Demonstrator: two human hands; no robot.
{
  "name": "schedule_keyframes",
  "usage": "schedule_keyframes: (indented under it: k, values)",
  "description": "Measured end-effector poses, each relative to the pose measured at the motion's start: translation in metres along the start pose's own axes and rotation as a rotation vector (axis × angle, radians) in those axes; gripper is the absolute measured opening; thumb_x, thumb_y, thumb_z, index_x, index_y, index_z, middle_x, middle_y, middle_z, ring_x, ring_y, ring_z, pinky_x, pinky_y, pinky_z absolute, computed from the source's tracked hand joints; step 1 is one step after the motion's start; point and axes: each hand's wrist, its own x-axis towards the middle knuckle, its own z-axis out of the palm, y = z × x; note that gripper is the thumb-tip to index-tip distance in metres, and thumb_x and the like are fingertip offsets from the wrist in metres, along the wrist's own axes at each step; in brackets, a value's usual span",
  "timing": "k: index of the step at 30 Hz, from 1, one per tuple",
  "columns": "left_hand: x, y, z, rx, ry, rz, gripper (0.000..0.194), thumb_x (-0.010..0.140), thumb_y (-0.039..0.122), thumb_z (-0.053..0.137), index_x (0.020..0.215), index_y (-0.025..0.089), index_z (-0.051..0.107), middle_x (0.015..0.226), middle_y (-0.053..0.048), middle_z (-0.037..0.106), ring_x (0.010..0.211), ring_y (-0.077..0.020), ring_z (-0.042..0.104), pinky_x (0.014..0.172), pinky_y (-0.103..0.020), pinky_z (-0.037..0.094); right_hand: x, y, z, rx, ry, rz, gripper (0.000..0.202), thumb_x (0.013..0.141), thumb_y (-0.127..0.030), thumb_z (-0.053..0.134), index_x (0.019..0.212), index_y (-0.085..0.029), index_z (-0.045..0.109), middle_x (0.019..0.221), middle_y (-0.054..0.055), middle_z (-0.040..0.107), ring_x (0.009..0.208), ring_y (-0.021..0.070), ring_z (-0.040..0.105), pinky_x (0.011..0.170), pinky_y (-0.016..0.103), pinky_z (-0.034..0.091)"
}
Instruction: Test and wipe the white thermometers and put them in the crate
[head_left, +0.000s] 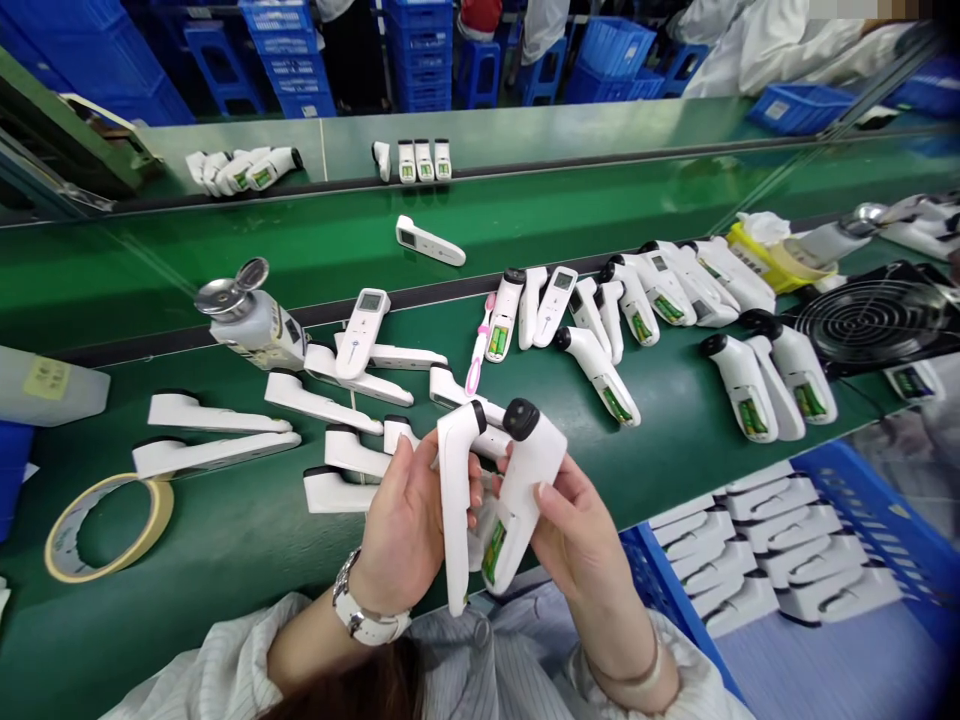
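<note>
My left hand [409, 530], with a white watch on its wrist, holds a white infrared thermometer [454, 510] upright, seen edge-on with its black tip at the top. Close beside it, my right hand [574, 520] grips a second thermometer [534, 465], tilted, with green batteries showing in its uncovered handle. Some fingers of both hands are hidden behind these two. Several more thermometers [352, 450] lie on the green bench just beyond my left hand. One thermometer [600, 375] with its batteries showing rests beyond my right hand.
A pink-and-white toothbrush [478, 345], a metal-topped bottle [255, 325] and a tape roll [64, 540] are on the bench. Thermometers fill part of a blue crate [922, 540] at right. A black fan [874, 315] stands behind it. Across the green conveyor [315, 230] are people and blue crates.
</note>
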Motion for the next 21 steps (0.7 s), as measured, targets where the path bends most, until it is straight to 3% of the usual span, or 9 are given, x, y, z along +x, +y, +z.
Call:
schedule_keyframes:
  k: [5,8,12,16,18,21]
  values:
    - [0.001,-0.002,0.001,0.039,-0.023,0.029,0.036,0.089,0.047,0.033,0.095,0.019,0.055,0.082,-0.004,0.055,0.064,-0.0132,0.048,0.056,-0.024,0.040,0.001,-0.021,-0.018,-0.345,0.347,-0.502,0.042,0.072,-0.019,0.071,0.109,-0.030,0.054,0.102,0.002,0.061,0.095,0.0187,0.057,0.084,0.033,0.044]
    - [0.001,-0.002,0.002,0.054,-0.001,0.046,0.034,0.090,0.044,0.034,0.089,0.018,0.055,0.078,-0.004,0.054,0.062,-0.0128,0.048,0.056,-0.024,0.041,0.005,-0.026,-0.032,-0.483,0.462,-0.666,0.044,0.072,-0.018,0.069,0.110,-0.030,0.049,0.110,0.002,0.053,0.099,0.0192,0.053,0.086,0.034,0.041]
    - [-0.001,-0.003,0.003,0.054,0.006,0.055,0.033,0.089,0.043,0.036,0.083,0.016,0.055,0.073,-0.003,0.051,0.059,-0.0122,0.046,0.057,-0.024,0.041,0.012,-0.018,-0.044,-0.568,0.483,-0.652,0.045,0.070,-0.018,0.069,0.106,-0.029,0.044,0.098,0.001,0.056,0.086,0.0180,0.055,0.075,0.032,0.042]
    - [-0.003,-0.006,0.004,0.058,0.009,0.042,0.032,0.090,0.041,0.037,0.084,0.015,0.056,0.072,-0.003,0.051,0.059,-0.0121,0.046,0.057,-0.025,0.041,0.014,-0.015,-0.035,-0.712,0.478,-0.583,0.032,0.068,-0.019,0.073,0.090,-0.025,0.050,0.076,-0.003,0.053,0.066,0.0159,0.051,0.066,0.032,0.041]
    - [-0.004,-0.008,0.004,0.078,0.008,0.057,0.031,0.090,0.040,0.036,0.087,0.016,0.057,0.073,-0.003,0.053,0.060,-0.0123,0.047,0.058,-0.025,0.041,0.013,-0.014,-0.019,-0.787,0.448,-0.584,0.046,0.060,-0.021,0.080,0.095,-0.026,0.051,0.081,-0.002,0.054,0.073,0.0181,0.052,0.072,0.034,0.043]
    - [-0.003,-0.013,0.001,0.083,0.037,0.094,0.030,0.090,0.039,0.038,0.099,0.018,0.057,0.078,-0.003,0.056,0.066,-0.0134,0.050,0.060,-0.025,0.042,0.013,-0.010,0.009,-0.924,0.209,-0.548,0.088,0.050,-0.029,0.087,0.124,-0.028,0.039,0.109,0.006,0.053,0.099,0.0269,0.052,0.086,0.039,0.043]
